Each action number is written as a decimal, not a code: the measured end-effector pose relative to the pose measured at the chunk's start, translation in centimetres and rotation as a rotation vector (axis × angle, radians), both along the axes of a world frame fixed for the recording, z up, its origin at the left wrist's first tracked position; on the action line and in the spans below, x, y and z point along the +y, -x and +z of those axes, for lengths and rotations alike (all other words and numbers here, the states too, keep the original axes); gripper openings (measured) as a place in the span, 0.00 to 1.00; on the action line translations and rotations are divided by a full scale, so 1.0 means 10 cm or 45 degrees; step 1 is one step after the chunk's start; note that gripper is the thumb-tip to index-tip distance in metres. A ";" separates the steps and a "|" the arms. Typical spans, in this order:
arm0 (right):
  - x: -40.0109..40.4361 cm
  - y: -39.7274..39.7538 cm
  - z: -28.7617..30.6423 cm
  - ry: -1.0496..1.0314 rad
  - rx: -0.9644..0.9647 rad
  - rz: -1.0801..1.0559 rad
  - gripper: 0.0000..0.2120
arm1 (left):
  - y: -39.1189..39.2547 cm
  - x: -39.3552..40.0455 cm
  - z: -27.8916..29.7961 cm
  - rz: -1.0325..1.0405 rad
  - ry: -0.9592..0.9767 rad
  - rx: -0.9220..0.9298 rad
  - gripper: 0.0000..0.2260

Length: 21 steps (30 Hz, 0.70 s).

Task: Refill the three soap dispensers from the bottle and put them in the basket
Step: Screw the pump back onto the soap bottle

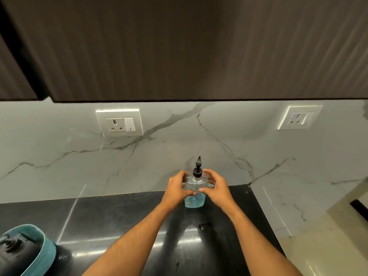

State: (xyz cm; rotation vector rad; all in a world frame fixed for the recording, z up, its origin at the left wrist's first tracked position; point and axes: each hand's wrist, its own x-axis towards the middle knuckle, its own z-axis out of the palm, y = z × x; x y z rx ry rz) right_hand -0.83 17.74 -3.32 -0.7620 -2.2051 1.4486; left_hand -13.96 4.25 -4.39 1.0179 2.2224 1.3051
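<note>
A clear soap dispenser [194, 201] with a black pump head and blue liquid in its lower part stands upright on the black counter [119, 222], close to the marble wall. My left hand [177, 189] wraps its left side and my right hand [216, 188] wraps its right side, so both hold it. A teal ribbed basket [44, 250] sits at the lower left edge of view. Dark shapes lie inside the basket, too blurred to name. The refill bottle is not in view.
A small dark object [205, 225] lies on the counter just in front of the dispenser. Two wall sockets [119, 122] [299, 117] sit on the marble backsplash. A dark cabinet [179, 46] hangs overhead. The counter ends at the right, beside a pale floor [328, 246].
</note>
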 end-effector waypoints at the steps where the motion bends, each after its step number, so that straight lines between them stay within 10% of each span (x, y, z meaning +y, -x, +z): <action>1: 0.01 0.00 -0.02 0.009 0.001 0.001 0.33 | 0.00 0.00 -0.02 0.001 -0.001 -0.004 0.32; 21: 0.05 0.24 0.45 0.185 0.358 0.085 0.24 | 0.04 0.04 -0.06 0.010 0.054 0.021 0.31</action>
